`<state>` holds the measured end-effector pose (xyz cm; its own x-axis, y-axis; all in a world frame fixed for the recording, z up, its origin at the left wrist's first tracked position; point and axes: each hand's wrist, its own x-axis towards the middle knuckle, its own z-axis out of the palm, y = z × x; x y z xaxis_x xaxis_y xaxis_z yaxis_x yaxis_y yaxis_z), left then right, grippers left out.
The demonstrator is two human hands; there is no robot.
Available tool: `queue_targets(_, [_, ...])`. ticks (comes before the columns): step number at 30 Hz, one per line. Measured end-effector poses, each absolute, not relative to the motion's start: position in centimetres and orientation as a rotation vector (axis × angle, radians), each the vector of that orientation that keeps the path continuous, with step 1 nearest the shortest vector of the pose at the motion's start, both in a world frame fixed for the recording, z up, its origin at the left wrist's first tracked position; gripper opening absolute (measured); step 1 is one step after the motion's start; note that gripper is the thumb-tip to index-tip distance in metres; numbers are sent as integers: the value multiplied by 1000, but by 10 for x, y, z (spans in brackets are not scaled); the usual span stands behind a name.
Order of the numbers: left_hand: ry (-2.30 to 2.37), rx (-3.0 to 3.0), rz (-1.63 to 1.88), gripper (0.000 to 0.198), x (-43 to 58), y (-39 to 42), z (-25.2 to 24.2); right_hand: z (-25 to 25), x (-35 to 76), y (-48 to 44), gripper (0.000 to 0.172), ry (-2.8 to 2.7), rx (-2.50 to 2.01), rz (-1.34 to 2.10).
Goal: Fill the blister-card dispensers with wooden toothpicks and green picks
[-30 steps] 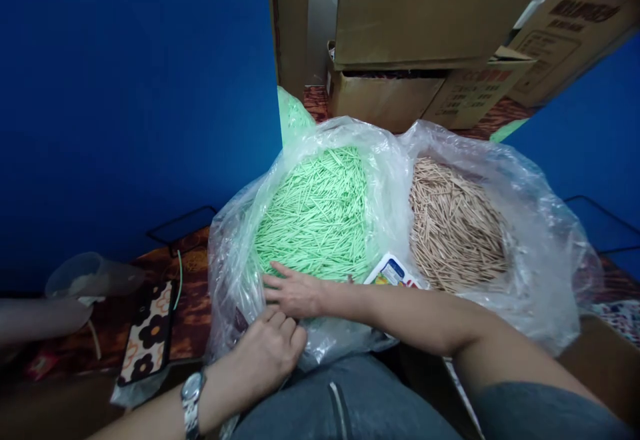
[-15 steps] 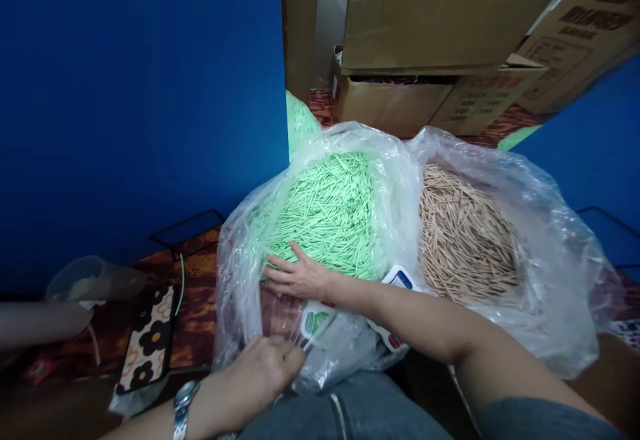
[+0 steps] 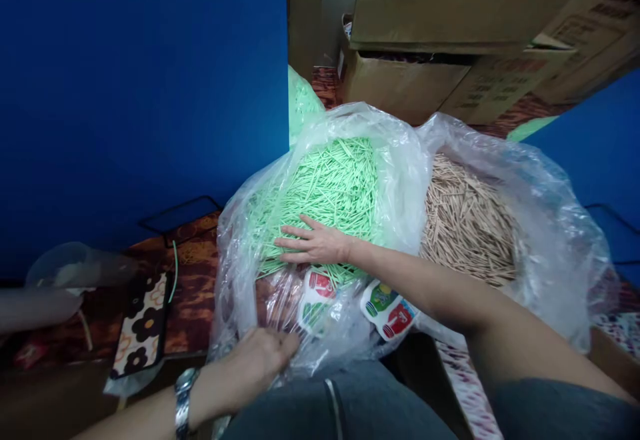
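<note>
Sticks (image 3: pixel 333 187), slender, green, in plastic bag (image 3: pixel 237 253), mid-frame; right hand (image 3: pixel 317 243), fingers apart, now higher upon them, printed cards (image 3: pixel 387 308) better exposed; left hand (image 3: pixel 256 362) apparently clamped on bag's near edge.

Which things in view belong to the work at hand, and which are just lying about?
In use, it seems:
green sticks, under the spread right hand
clear bag around them, near edge in the left hand

Apparently just lying about:
flower-patterned case
cardboard boxes
brown sticks, touched by neither hand
</note>
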<state>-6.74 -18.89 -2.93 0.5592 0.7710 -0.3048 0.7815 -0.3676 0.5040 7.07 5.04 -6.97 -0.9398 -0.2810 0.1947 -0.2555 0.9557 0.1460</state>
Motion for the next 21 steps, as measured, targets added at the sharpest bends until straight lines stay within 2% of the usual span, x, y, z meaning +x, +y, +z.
queue_targets(2, [1300,2163,-155,47,-60,-179,-27,-72,73,49,40,-2885,391,-174])
queue_targets(3, [1307,2179,-206,49,-56,-174,-26,-72,73,47,41,-2887,384,-171])
queue_targets(4, [1291,2208,-227,43,-52,-170,-25,-73,74,44,43,-2898,373,-167])
queue_targets(7, [1161,2338,-177,7,-43,-161,-20,-72,77,38,50,-2958,352,-139])
queue_targets(12, [1209,2503,6,11,-41,-163,-18,-63,78,31,46,-3025,423,-31])
queue_targets(16, [1119,2505,-28,9,-40,-165,-28,-49,83,29,51,-3068,454,42])
queue_targets(21, [1072,2509,-1,10,-40,-164,-37,-38,113,19,56,-3054,256,92])
